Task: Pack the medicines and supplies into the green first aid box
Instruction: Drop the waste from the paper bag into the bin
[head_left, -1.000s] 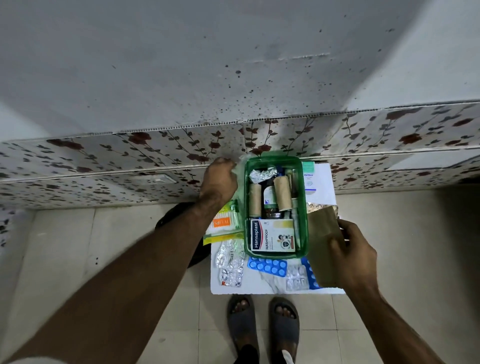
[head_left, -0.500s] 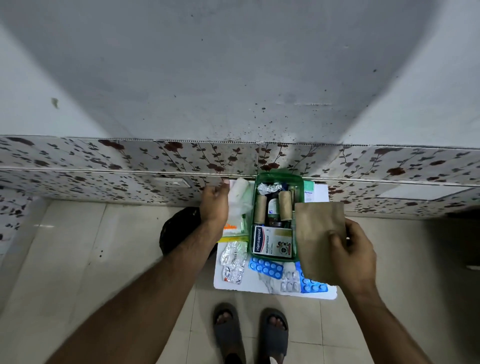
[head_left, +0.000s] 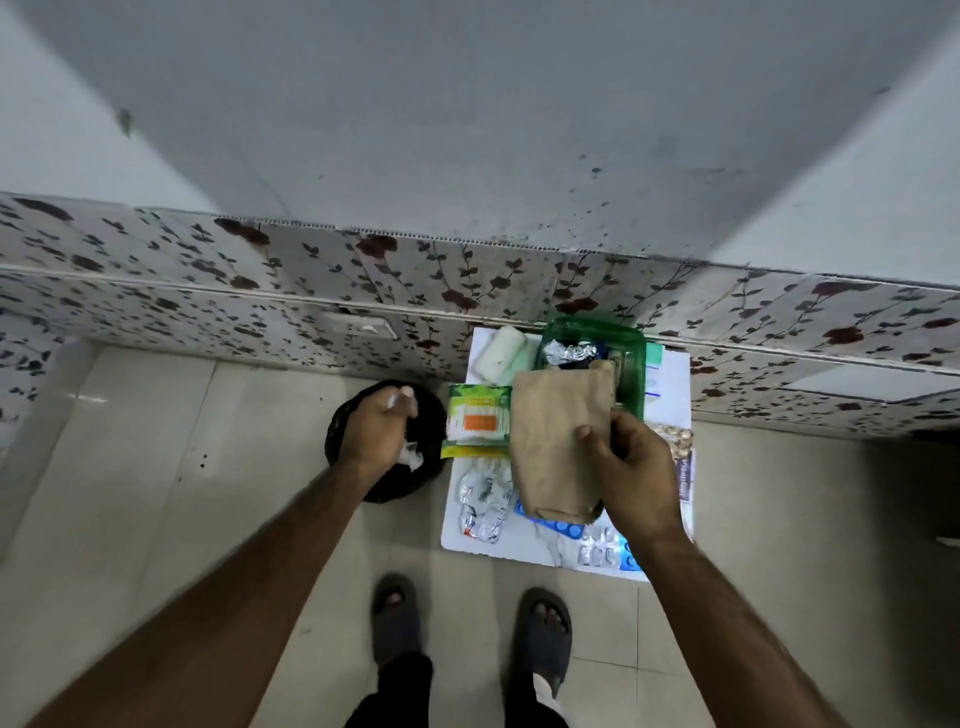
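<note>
The right hand pinches a brown paper bag by its edge, thumb on top. The bag hangs over the green box, which sits at the back of the white board, close to the wall. I think the bag should go in flat and slow, so it does not bend or catch on the box's rim. The left hand is closed around a bit of white wrapper over a black bin. The bag looks thin and crinkly. The box is shiny see-through plastic, with crumpled foil inside. Silver pill strips, a soft white roll and a pack of cotton buds wait on the board.
</note>
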